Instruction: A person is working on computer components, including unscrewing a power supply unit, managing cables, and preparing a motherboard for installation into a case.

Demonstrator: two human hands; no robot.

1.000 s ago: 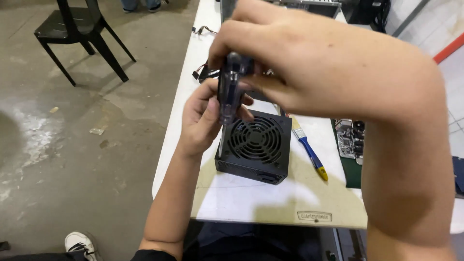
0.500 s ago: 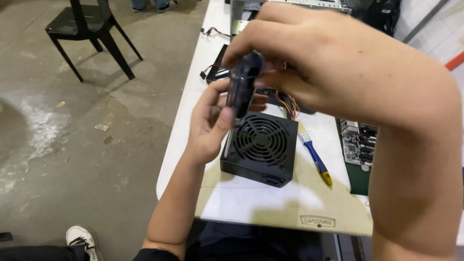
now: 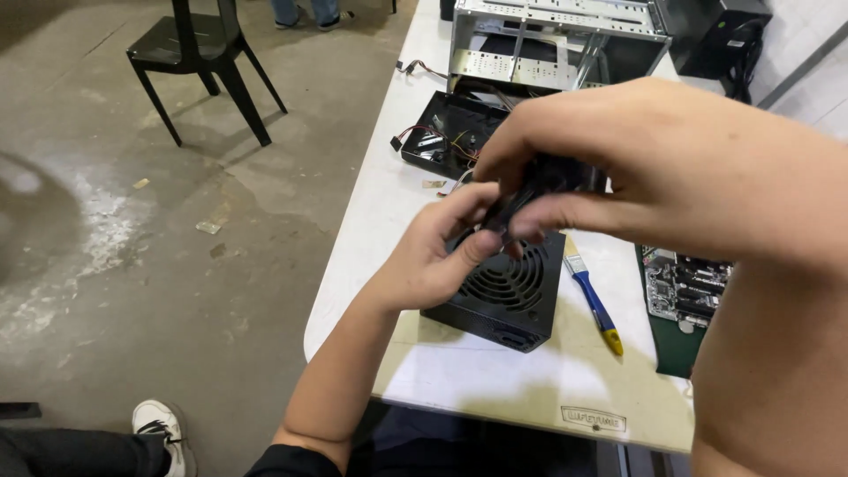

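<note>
Power supply unit (image 3: 503, 296) is set fan-up on the white table (image 3: 380, 203), near its front edge. Left hand (image 3: 433, 261) is laid against the unit's near corner, fingers curled on it. Right hand (image 3: 609, 168) is closed around a dark screwdriver handle (image 3: 539, 181), tip hidden above the fan grille. Whether any screw is out cannot be told; unit looks fully cased. Blue-handled brush (image 3: 594, 300) lies beside it, green circuit board (image 3: 685, 296) to the right, open metal chassis (image 3: 556, 40) behind.

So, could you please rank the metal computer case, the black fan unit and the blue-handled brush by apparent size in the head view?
1. Metal computer case, partly cut off
2. Black fan unit, partly hidden by hands
3. Blue-handled brush
</note>
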